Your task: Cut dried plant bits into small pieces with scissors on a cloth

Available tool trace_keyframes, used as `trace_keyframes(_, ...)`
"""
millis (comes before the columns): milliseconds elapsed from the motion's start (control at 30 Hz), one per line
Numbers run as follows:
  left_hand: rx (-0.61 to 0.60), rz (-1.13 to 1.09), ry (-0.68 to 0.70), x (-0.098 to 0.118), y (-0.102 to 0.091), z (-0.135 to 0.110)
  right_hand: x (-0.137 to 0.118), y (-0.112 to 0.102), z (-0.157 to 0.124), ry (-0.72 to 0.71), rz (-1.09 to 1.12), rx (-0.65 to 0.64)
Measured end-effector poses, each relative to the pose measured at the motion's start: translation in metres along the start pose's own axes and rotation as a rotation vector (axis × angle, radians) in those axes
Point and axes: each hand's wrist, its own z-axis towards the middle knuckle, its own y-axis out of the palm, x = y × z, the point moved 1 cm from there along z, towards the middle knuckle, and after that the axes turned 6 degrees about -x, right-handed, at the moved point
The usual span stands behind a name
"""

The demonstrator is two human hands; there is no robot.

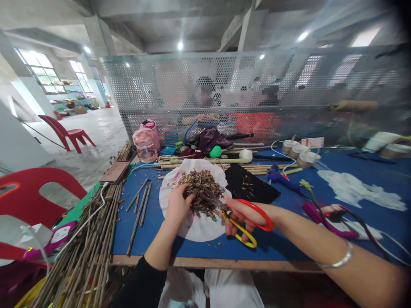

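Right hand [243, 215] clenched in the scissors [226, 211], left hand [177, 206] pinching the dry brown clippings [202, 190] heaped on the white paper sheet [195, 231] near the table's [208, 251] front edge, and I'd keep those fingertips off the blades.

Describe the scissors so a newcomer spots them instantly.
On the blue worktable, find the white sheet piled with dry brown cuttings. At its right edge the right hand holds the scissors, the only tool with one red and one yellow handle loop.
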Motion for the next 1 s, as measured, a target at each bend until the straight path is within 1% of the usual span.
trace_keyframes(100, 0.028, -0.059, -0.09, -0.002, 0.0, 0.001, 0.005, 0.004, -0.007, 0.035, -0.021, -0.011)
trace_keyframes(200, 0.004, -0.118, -0.138, -0.003, 0.0, 0.0, 0.005, 0.006, 0.002, 0.063, -0.013, 0.01)
trace_keyframes(267, -0.026, -0.151, -0.112, -0.004, 0.001, -0.002, 0.0, 0.006, 0.015, 0.07, 0.012, 0.016)
trace_keyframes(333, -0.051, -0.158, -0.056, -0.005, 0.001, -0.003, -0.007, 0.005, 0.029, 0.087, 0.032, 0.009)
trace_keyframes(467, -0.077, -0.059, 0.086, -0.006, 0.0, -0.005, -0.016, 0.006, 0.047, 0.067, 0.022, 0.021)
trace_keyframes(500, -0.084, -0.031, 0.104, -0.007, 0.0, -0.006, -0.016, 0.007, 0.049, 0.046, -0.006, 0.045)
trace_keyframes(567, -0.101, 0.009, 0.095, -0.007, 0.0, -0.006, -0.012, 0.01, 0.054, -0.025, -0.101, 0.124)
trace_keyframes(633, -0.122, 0.027, 0.049, -0.007, 0.001, -0.006, -0.006, 0.011, 0.057, -0.145, -0.24, 0.223)
trace_keyframes(700, -0.131, 0.028, 0.007, -0.006, 0.002, -0.006, 0.0, 0.012, 0.061, -0.269, -0.375, 0.296)
trace_keyframes(767, -0.12, 0.018, -0.013, -0.005, 0.002, -0.006, 0.005, 0.012, 0.061, -0.355, -0.446, 0.318)
trace_keyframes(800, -0.108, 0.006, -0.021, -0.005, 0.001, -0.007, 0.006, 0.012, 0.061, -0.371, -0.45, 0.314)
trace_keyframes(867, -0.076, -0.038, -0.051, -0.005, -0.001, -0.008, 0.007, 0.012, 0.057, -0.336, -0.402, 0.301)
trace_keyframes(933, -0.034, -0.091, -0.063, -0.004, -0.004, -0.011, 0.007, 0.012, 0.051, -0.241, -0.291, 0.276)
trace_keyframes(1000, -0.003, -0.104, 0.003, -0.002, -0.006, -0.014, 0.006, 0.013, 0.046, -0.155, -0.151, 0.225)
